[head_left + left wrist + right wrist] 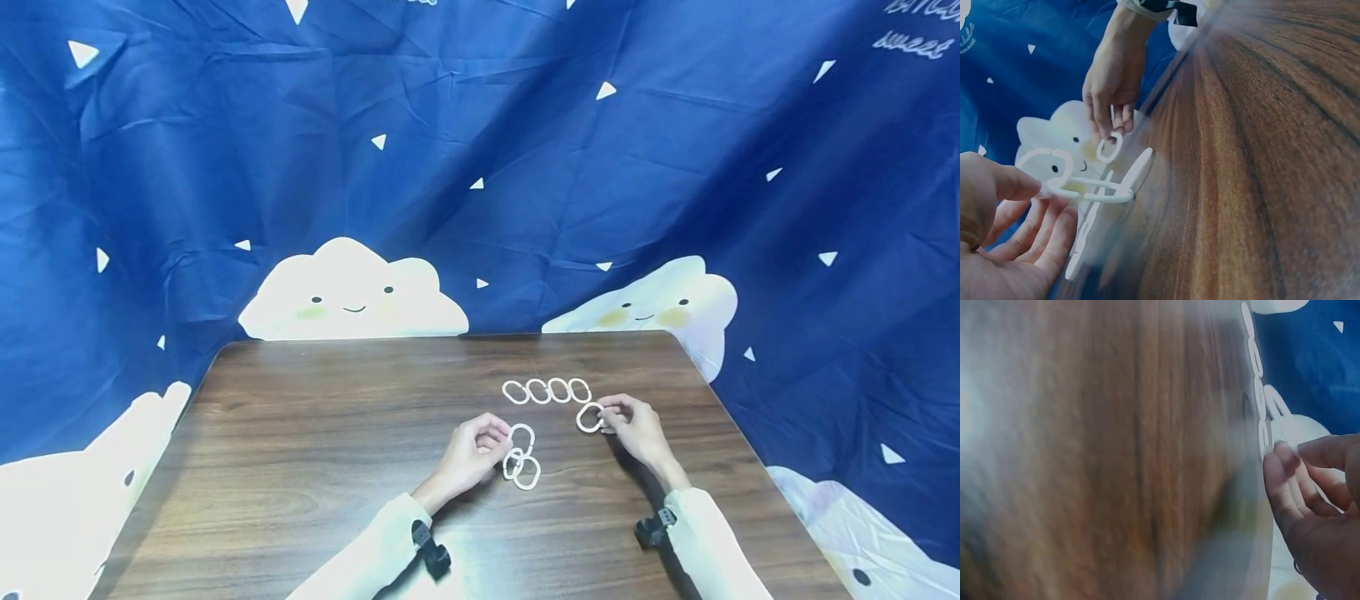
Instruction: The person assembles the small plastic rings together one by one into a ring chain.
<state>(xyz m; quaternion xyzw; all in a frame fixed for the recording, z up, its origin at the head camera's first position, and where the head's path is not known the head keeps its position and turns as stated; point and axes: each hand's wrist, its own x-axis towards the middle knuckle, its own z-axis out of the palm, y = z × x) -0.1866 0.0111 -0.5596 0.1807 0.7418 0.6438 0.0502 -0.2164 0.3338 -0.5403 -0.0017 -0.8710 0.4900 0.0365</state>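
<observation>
My left hand [476,452] pinches the top ring of a short chain of white plastic rings [527,473], with thumb and fingertips on its left side. In the left wrist view the linked rings [1104,190] hang out from those fingertips. One loose white ring [589,417] is held between the thumb and fingers of my right hand [636,429], a little above the table. In the right wrist view this ring [1277,400] sticks out past the fingertips, which cover its near end. A gap separates it from the chain.
Several more white rings [537,391] lie in a row on the brown wooden table [337,425], just beyond the hands. Behind the table's far edge hangs a blue curtain [420,192] with clouds and white triangles. Each wrist carries a small black camera [432,552].
</observation>
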